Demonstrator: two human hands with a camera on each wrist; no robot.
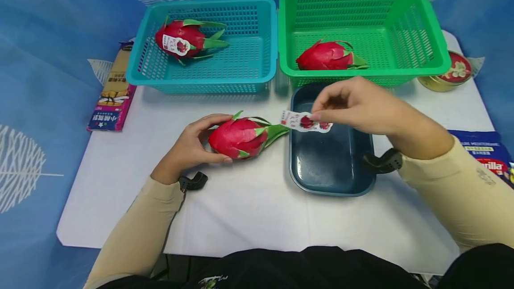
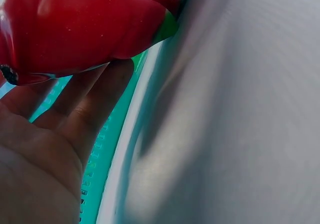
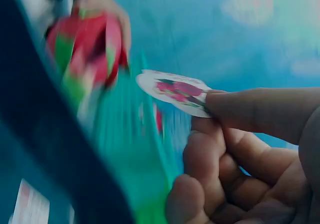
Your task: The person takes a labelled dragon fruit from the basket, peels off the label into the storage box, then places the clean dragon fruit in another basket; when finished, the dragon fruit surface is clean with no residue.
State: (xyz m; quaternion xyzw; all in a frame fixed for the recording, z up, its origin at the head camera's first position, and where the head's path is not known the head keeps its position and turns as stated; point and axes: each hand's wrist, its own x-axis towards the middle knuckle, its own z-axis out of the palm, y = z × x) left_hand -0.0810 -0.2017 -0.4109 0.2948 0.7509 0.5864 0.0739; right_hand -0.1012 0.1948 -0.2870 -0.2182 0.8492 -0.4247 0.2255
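Note:
On the white table, my left hand (image 1: 192,144) grips a red dragon fruit (image 1: 241,138) from its left side, thumb along the near edge and fingers over the far one. The fruit's green leafy tips point right. Seen from the left wrist, the fingers bend behind the fruit's red skin (image 2: 90,28). My right hand (image 1: 361,106) pinches a white sticker (image 1: 297,121) printed with dragon fruit pictures between thumb and fingertips. It hangs over a dark blue tray (image 1: 329,168), just right of the leafy tips. Another white label (image 3: 31,204) shows low in the right wrist view.
A teal basket (image 1: 201,87) at the back left contains a stickered dragon fruit (image 1: 182,39). Beside it, a green basket (image 1: 417,35) has one with no sticker showing (image 1: 327,55). A snack box (image 1: 110,92), a can (image 1: 453,72) and a blue packet (image 1: 482,150) lie around the edges.

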